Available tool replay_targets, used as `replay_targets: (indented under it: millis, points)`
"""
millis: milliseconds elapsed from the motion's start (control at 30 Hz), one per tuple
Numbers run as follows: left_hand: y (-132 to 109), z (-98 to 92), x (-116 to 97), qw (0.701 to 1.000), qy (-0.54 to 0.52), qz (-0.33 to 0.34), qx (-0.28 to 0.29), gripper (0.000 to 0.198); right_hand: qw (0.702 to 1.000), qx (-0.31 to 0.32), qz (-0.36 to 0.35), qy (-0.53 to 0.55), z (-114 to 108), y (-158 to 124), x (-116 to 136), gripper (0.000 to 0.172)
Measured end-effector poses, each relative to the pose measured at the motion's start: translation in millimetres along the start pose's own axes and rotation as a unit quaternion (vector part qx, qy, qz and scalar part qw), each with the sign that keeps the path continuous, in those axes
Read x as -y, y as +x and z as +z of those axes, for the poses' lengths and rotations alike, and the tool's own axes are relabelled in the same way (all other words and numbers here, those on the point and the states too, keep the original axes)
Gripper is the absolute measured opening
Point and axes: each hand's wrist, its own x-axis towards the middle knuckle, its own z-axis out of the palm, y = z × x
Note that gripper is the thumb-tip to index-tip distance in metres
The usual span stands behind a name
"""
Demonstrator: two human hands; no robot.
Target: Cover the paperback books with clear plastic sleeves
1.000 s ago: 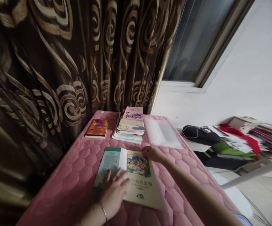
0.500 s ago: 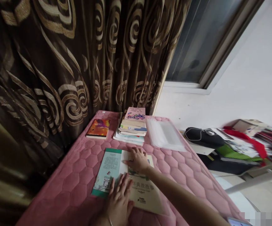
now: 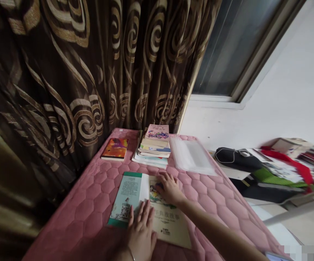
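A book (image 3: 170, 224) lies opened on the pink quilted surface, its cream page with a coloured picture and title on the right. To the left of it spreads a teal-and-green cover flap (image 3: 126, 195) with printed text and a square code. My left hand (image 3: 142, 230) rests flat with fingers stretched along the fold, over the lower part of the flap and page. On the page's upper right lies my right hand (image 3: 171, 190), fingers spread and slightly bent, covering part of the picture. Neither hand grips anything.
Behind the book stands a pile of books (image 3: 154, 146). An orange-red book (image 3: 115, 149) lies left of it, and clear plastic covers (image 3: 193, 156) lie right. A patterned curtain (image 3: 91, 72) hangs at the back left. Black bags and papers clutter the right side.
My right hand has slid from the fold at the top rightward across the page, uncovering more of the picture. My left hand stays at the fold with little change.
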Motion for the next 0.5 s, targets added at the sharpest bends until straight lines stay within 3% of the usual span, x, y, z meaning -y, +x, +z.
replay_targets:
  millis: [133,267,367,500]
  points:
    - [1,23.9,-19,1.000,-0.006,0.010,0.010,0.075,0.997,0.039,-0.043,0.045,-11,-55,-9,0.043]
    - [7,40.1,-50,0.998,-0.028,0.042,0.044,0.076,0.993,0.080,-0.037,0.078,-20,-99,-16,0.046]
    - [11,30.3,-64,0.999,-0.025,0.019,0.027,0.069,0.992,0.062,-0.012,0.110,-22,-118,-22,0.048]
    - [14,3.2,-52,1.000,-0.014,-0.008,-0.027,0.060,0.967,-0.003,0.089,0.238,-19,-121,-31,0.040]
